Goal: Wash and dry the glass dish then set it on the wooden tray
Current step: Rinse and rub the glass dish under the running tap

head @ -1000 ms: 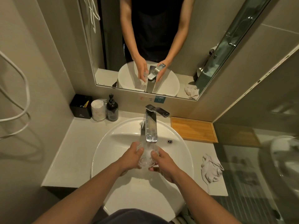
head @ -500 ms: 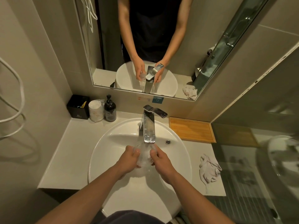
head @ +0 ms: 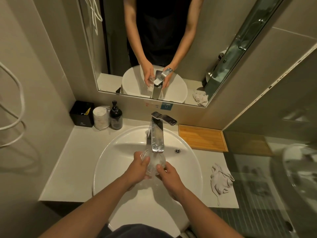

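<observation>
Far left of the worktop (head: 68, 172), against the wall: a black box (head: 82, 114), then a wrapped stack of white cups (head: 101, 118), then a dark pump bottle (head: 116, 116), the three standing close in a row.

Centre: a white round basin (head: 120, 152) with a chrome faucet (head: 157, 134) reaching out over it, its lever angled off to the right. Water looked to be running, though the stream was hard to make out against the glass.

Under the spout, over the bowl: the glass dish (head: 155, 164), clear and held tilted between both hands. The left hand (head: 139, 170) gripped its left side, thumb over the rim, fingers curled around underneath. The right hand (head: 169, 177) gripped the right side, thumb pressed on the near edge, fingers closed around the glass. The dish was clear of the basin surface.

Right of the faucet, at the back of the worktop: the wooden tray (head: 202, 138), flat, nothing on it. Nearer on the right: a crumpled white cloth (head: 221, 181), well apart from the tray.

Above, the mirror (head: 109, 66) reflected both hands at the faucet.
</observation>
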Motion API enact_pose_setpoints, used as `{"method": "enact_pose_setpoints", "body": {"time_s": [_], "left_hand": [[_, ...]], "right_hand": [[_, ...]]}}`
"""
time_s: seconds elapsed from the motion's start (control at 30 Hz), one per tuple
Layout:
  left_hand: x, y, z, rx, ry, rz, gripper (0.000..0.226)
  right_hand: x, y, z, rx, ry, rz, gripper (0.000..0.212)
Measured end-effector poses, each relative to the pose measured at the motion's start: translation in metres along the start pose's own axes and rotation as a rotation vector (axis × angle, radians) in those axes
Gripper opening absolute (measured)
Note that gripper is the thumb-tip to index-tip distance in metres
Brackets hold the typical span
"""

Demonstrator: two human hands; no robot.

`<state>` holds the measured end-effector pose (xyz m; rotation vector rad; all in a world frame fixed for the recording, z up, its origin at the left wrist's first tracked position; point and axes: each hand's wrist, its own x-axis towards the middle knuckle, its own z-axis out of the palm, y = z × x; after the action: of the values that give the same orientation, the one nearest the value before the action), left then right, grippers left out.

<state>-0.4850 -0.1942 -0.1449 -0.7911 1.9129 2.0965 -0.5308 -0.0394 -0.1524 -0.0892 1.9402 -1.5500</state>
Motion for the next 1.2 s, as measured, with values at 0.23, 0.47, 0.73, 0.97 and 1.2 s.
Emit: {"method": "enact_pose_setpoints", "body": {"time_s": [0.23,0.47,0.73,0.97,1.2], "left_hand": [[0.000,0.008,0.000,0.038,0.040,-0.027,0.034],[-0.004,-0.002,-0.003,-0.091,-0.106,-0.069,0.025],[-0.015,-0.008,-0.007,-0.306,-0.056,-0.146,0.020],[-0.021,-0.010,-0.018,-0.381,-0.004,-0.159,0.021],[-0.027,-0.001,-0.018,-0.397,0.011,-0.134,0.015]], "right_hand": [[0.002,-0.002,0.002,0.028,0.033,-0.018,0.039],[-0.005,-0.010,-0.006,0.091,-0.068,-0.030,0.048],[-0.012,-0.004,-0.021,-0.105,-0.045,-0.059,0.032],[-0.012,-0.066,-0.040,-0.707,0.335,-0.608,0.044],[0.005,-0.111,-0.030,-1.163,0.249,-0.658,0.078]]}}
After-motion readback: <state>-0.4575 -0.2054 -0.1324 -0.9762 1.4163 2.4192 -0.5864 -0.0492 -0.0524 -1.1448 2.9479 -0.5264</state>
